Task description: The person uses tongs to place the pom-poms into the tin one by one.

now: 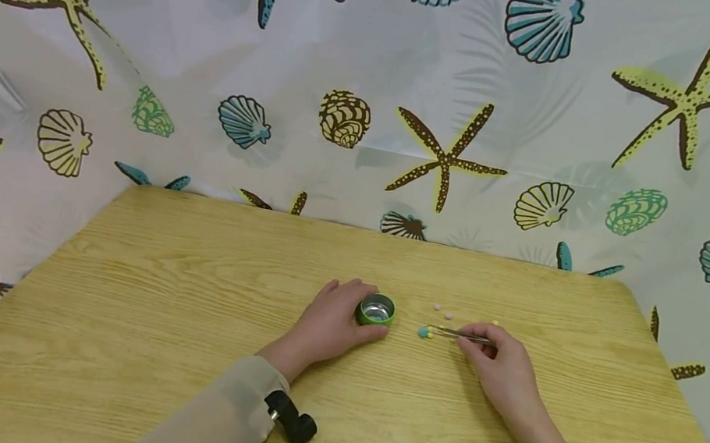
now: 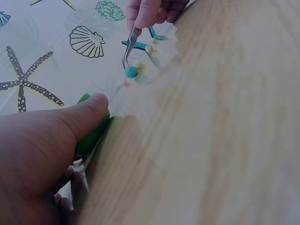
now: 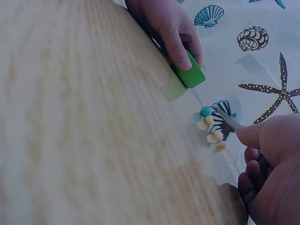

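My left hand [image 1: 330, 322] holds a small round green tin [image 1: 386, 324] upright on the table, thumb and fingers around its side. Its open top shows a silvery inside. In my right hand [image 1: 507, 371] is a pair of metal tweezers [image 1: 459, 335], pinched between thumb and fingers and pointing left. The tweezer tips are at a blue bead [image 2: 131, 71], just right of the tin; whether they grip it I cannot tell. A yellow bead [image 2: 138, 64] sits close beside the blue one. Pink beads [image 1: 448, 316] lie a little behind the tweezers.
Another yellow bead [image 1: 495, 323] lies behind my right fingers. The wooden table [image 1: 133, 309] ends at the back against a white cloth [image 1: 306, 173] printed with shells and starfish, which also hangs at both sides. Each sleeve carries a black wrist mount [image 1: 292, 418].
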`<action>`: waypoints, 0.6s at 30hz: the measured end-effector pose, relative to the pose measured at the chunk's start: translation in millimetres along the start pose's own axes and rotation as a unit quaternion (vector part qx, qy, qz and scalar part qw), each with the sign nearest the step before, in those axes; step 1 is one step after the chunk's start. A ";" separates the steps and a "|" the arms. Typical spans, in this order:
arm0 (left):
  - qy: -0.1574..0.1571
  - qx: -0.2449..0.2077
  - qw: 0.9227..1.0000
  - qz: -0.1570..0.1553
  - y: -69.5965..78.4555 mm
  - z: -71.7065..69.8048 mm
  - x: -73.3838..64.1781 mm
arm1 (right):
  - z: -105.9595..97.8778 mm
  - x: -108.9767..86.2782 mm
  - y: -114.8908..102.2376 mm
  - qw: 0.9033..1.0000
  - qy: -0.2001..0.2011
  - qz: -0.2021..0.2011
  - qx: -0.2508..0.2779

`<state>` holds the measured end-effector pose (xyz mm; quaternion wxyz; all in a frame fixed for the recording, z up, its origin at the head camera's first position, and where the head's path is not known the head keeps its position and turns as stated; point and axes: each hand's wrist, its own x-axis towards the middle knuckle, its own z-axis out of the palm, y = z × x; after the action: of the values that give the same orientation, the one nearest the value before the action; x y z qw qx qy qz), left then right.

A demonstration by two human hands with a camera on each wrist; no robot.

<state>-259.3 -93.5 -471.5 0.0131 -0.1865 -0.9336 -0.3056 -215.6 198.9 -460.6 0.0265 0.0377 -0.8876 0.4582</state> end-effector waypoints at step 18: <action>0.001 -0.002 1.000 0.000 -0.6 1.1 -0.4 | -0.1 0.3 2.3 1.000 -0.003 -0.006 -0.016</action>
<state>-259.1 -93.5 -472.8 0.0133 -0.1859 -0.9330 -0.3077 -216.1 200.3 -462.4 0.0273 0.0444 -0.8946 0.4439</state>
